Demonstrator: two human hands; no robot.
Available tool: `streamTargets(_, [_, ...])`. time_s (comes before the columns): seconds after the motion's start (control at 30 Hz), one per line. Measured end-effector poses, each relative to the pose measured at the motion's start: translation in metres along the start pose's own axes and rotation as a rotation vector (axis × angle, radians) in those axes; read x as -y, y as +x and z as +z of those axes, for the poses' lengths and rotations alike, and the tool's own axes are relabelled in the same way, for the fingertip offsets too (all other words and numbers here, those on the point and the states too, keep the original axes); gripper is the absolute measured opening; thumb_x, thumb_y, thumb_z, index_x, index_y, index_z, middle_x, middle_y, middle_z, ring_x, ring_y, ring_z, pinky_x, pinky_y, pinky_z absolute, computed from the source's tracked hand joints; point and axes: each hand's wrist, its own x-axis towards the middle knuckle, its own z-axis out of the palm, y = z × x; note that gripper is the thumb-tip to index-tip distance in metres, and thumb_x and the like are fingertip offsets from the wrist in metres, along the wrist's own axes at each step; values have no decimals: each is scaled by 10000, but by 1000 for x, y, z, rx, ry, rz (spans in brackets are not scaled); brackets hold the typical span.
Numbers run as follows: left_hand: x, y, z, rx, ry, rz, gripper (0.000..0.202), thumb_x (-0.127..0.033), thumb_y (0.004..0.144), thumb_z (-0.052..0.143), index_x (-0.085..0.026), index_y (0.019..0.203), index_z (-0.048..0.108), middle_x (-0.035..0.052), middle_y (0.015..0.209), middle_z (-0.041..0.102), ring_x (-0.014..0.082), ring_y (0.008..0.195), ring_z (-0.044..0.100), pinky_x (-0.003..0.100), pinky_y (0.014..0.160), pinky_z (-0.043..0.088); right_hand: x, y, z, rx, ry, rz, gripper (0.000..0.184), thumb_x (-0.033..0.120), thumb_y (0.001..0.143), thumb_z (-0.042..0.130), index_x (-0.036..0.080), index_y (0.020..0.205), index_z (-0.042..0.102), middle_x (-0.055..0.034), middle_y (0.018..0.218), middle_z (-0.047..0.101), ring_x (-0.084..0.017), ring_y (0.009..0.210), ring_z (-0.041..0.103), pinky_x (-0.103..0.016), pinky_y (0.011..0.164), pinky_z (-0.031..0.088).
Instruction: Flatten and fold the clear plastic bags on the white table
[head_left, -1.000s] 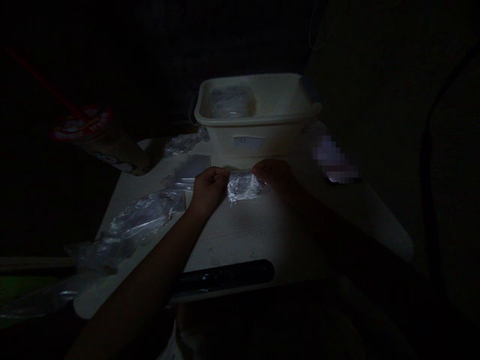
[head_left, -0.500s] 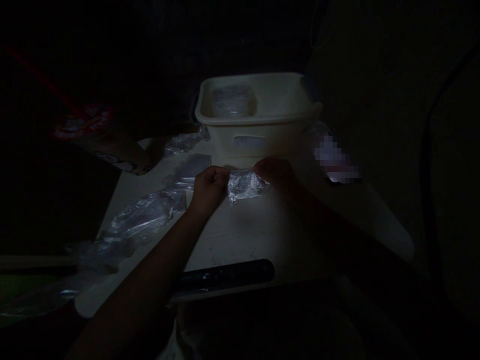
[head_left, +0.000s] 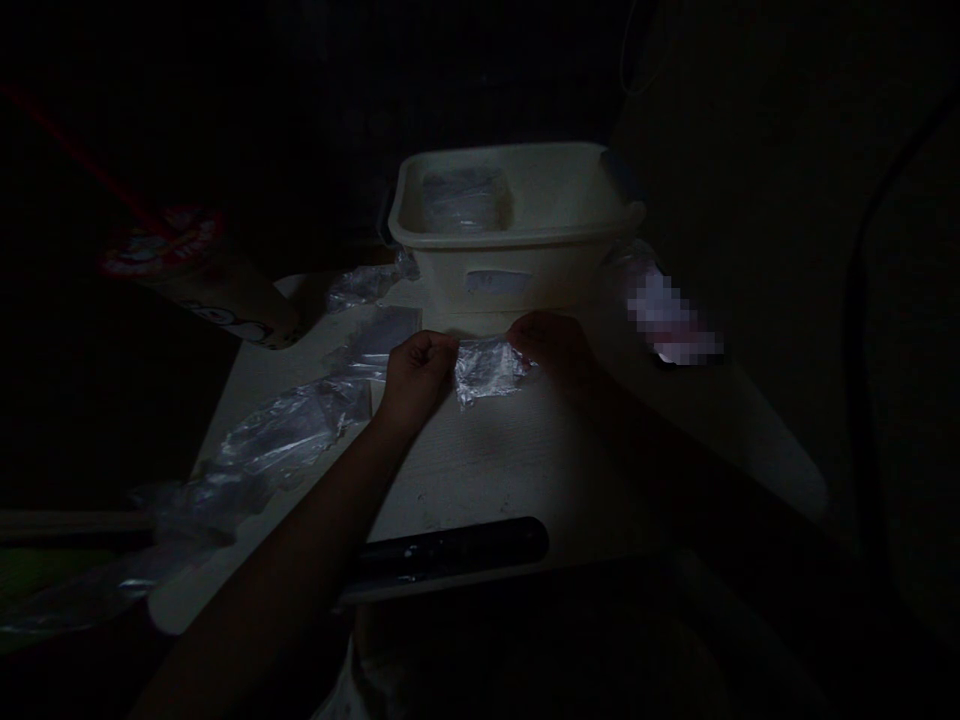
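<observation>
Between my hands a small clear plastic bag (head_left: pixel 489 372) is stretched by its upper edge, over the white table (head_left: pixel 480 480). My left hand (head_left: pixel 420 370) is closed, pinching the bag's left corner between thumb and finger. At the opposite corner my right hand (head_left: pixel 555 345) is closed on it too, though deep shadow hides most of those fingers. Just beyond them stands a cream plastic tub (head_left: pixel 517 240) with a stack of clear plastic packets (head_left: pixel 465 200) inside on the left. More flat clear bags (head_left: pixel 382 335) lie beside my left hand.
A crumpled plastic sheet (head_left: pixel 292 430) trails over the table's left side. At the back left leans a drink cup (head_left: pixel 217 290) with a red straw. A long black object (head_left: pixel 457 550) lies along the front edge. A blurred-out item (head_left: pixel 671 320) rests at right.
Both hands keep their pinch on the small plastic bag, in almost the same place. The view has shifted very slightly; nothing else has visibly moved.
</observation>
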Motion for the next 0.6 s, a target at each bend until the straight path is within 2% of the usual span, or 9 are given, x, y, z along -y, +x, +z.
streamTargets(0.6, [4,2,-2,24,40,21,110,-265,608,584,-164,589,546,-44,489,515,81,448,466,209,455,365,-4,1,-1,12,-24,-13,165,283,646,517,156,543,502,42,469,479,-67,446,437,-206,460,353])
